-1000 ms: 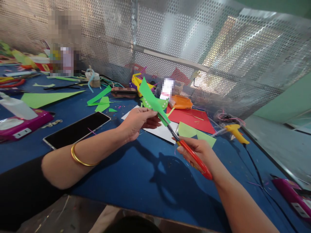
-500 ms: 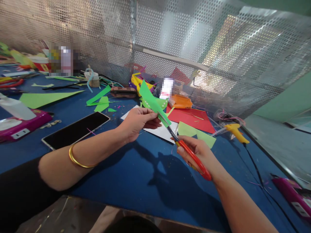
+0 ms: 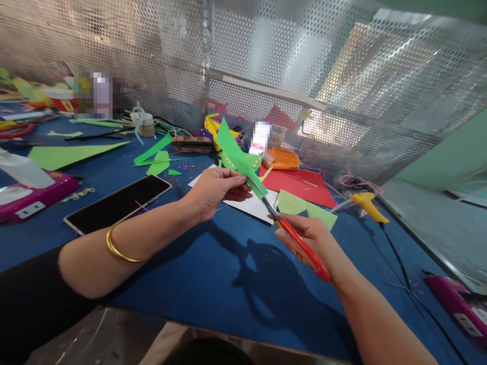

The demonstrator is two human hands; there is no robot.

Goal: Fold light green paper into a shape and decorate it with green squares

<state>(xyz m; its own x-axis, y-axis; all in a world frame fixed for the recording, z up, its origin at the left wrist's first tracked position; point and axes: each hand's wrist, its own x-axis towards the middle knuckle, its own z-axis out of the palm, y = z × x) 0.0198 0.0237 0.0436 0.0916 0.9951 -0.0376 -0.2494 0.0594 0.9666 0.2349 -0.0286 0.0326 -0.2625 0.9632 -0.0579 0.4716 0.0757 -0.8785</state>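
My left hand (image 3: pixel 220 191) pinches the edge of a bright green paper piece (image 3: pixel 233 147), held up above the table. In my right hand (image 3: pixel 307 238) are scissors (image 3: pixel 302 246) with red handles, the fingers wrapped round them. Their blades meet the lower end of the green paper, close to my left fingertips. Beneath and behind the hands lie a white sheet (image 3: pixel 249 207), a light green paper piece (image 3: pixel 306 210) and a red sheet (image 3: pixel 300 185).
A black phone (image 3: pixel 119 203) lies on the blue table (image 3: pixel 213 284), left of my hands. A yellow glue gun (image 3: pixel 367 205) stands to the right, its cord running forward. Purple power strips (image 3: pixel 45 195) sit at both sides. Behind rises a perforated metal screen (image 3: pixel 266 56).
Both hands, the green paper and the scissors hold almost the same pose. The whole view has shifted very slightly.
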